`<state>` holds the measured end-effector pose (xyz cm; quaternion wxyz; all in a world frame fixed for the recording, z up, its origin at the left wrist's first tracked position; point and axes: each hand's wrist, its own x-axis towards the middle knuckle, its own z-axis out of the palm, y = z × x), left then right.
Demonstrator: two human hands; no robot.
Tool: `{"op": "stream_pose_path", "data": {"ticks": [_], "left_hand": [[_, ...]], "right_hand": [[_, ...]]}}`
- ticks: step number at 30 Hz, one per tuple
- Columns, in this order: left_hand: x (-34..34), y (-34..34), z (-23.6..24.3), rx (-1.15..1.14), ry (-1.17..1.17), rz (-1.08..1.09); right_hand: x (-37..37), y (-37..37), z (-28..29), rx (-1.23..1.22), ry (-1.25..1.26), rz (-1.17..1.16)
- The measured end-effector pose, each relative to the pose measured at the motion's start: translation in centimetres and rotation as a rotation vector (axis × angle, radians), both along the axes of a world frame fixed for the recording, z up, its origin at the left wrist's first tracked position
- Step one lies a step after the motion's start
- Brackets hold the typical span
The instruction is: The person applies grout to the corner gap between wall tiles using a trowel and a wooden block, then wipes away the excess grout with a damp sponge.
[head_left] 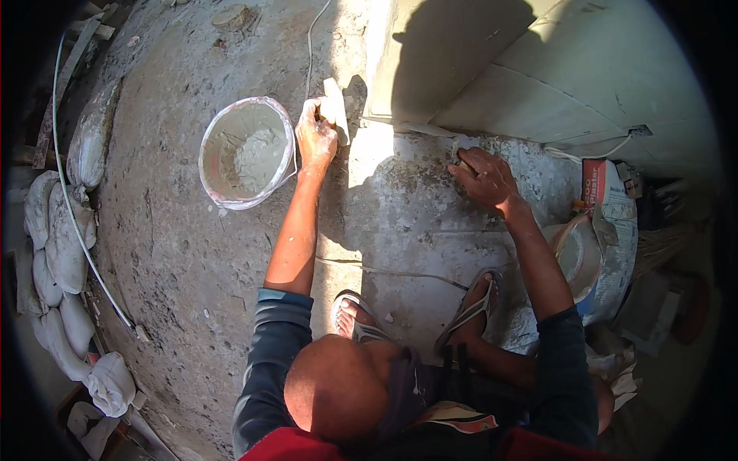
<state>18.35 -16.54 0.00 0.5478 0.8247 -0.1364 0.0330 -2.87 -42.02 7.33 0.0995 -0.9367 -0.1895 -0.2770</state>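
My left hand (317,140) is closed around a flat plastering trowel (335,107), its pale blade smeared with plaster. Just left of that hand stands a round bucket (267,101) with wet grey plaster (260,152) inside. My right hand (489,179), close to the foot of the wall (569,84), grips a small scraper-like tool (463,164); the fingers hide most of it. White specks of plaster cover both hands and forearms. The wall's lower edge lies just beyond my right hand, with my shadow falling on the wall above.
At right, a second bucket (578,253) leans beside a printed bag (615,192). A white cable (596,154) hangs from a wall socket opening. Another cable (384,271) crosses the floor by my sandalled feet. Filled sacks (69,246) and a long thin hose (75,207) line the left side.
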Motion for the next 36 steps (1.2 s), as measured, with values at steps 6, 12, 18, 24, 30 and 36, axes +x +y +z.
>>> {"op": "stream_pose_path", "data": {"ticks": [6,12,18,24,30,36], "left_hand": [[-1.2,0.9,3.8,-0.136,0.008,-0.039],[-2.1,-1.1,8.9,-0.355,-0.100,-0.204],[-1.6,-3.7,6.0,-0.179,-0.066,-0.134],[-1.4,-2.0,1.5,-0.085,-0.040,-0.118],[-2.2,1.0,2.7,-0.102,-0.024,-0.039],[-1.7,1.0,5.4,-0.285,0.059,-0.034]], "right_hand": [[-0.3,0.1,5.5,0.281,0.245,-0.274],[-2.4,0.9,12.1,0.353,0.282,-0.391],[-3.0,0.9,10.3,0.375,0.403,-0.325],[-0.2,0.4,5.7,0.351,0.408,-0.268],[0.5,-1.1,9.7,0.504,0.548,-0.340],[0.9,-1.7,9.8,0.836,0.757,-0.357]]}}
